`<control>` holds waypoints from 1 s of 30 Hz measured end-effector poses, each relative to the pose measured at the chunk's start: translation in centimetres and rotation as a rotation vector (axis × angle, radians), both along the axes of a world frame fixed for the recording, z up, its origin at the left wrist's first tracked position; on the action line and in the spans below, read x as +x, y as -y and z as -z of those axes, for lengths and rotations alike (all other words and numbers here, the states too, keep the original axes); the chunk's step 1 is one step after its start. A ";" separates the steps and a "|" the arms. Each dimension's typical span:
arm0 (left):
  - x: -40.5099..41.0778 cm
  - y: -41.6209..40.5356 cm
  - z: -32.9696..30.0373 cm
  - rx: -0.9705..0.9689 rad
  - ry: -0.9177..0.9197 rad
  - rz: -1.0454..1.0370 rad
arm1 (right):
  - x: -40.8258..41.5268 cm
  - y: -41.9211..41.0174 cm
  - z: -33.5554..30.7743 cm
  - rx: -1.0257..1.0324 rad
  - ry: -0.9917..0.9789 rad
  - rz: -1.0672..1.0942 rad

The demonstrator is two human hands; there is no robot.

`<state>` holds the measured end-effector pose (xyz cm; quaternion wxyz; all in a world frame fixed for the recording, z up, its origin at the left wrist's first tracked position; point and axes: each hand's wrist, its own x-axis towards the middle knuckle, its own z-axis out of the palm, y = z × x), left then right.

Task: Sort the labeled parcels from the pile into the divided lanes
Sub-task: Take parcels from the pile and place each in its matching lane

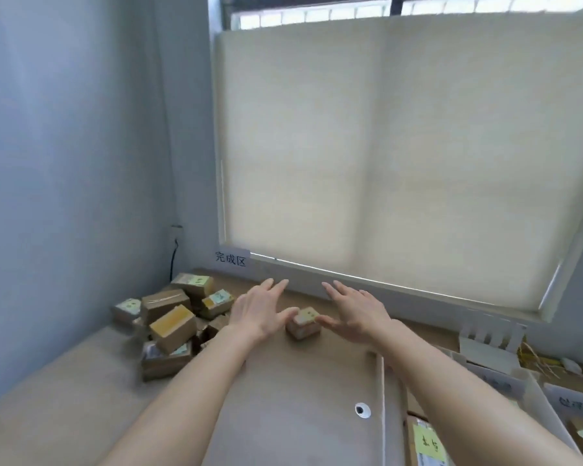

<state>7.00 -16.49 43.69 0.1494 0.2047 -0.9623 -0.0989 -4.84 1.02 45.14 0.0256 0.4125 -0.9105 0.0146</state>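
Note:
A small cardboard parcel [304, 323] with a yellow-green label on top stands on the tan table [283, 391] between my two hands. My left hand [260, 309] is at its left side, fingers straight, thumb touching the parcel's top left corner. My right hand [354, 314] is at its right side, fingers spread and straight, thumb against the parcel's right edge. A pile of labelled brown parcels [172, 322] lies to the left near the wall corner. White divided lanes [532, 395] at the lower right hold labelled parcels [426, 442].
A window sill with a drawn blind [384, 163] runs along the table's far edge, with a paper sign [231, 258] at its left end. A wooden divider strip [380, 405] and a round cable hole [362, 410] sit near my right forearm. A white card rack [492, 341] stands at the right.

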 end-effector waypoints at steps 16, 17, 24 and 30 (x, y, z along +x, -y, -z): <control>33.2 25.2 -9.1 -0.075 -0.106 -0.378 | 24.4 28.1 -8.5 -0.070 -0.093 -0.310; 33.8 26.1 -9.0 -0.067 -0.109 -0.390 | 24.8 29.1 -8.4 -0.068 -0.098 -0.319; 34.3 32.0 -6.3 -0.004 -0.075 -0.410 | 25.0 35.3 -6.5 -0.025 -0.100 -0.323; 30.6 38.4 -2.5 0.030 -0.011 -0.374 | 21.4 41.9 -2.8 0.016 -0.042 -0.280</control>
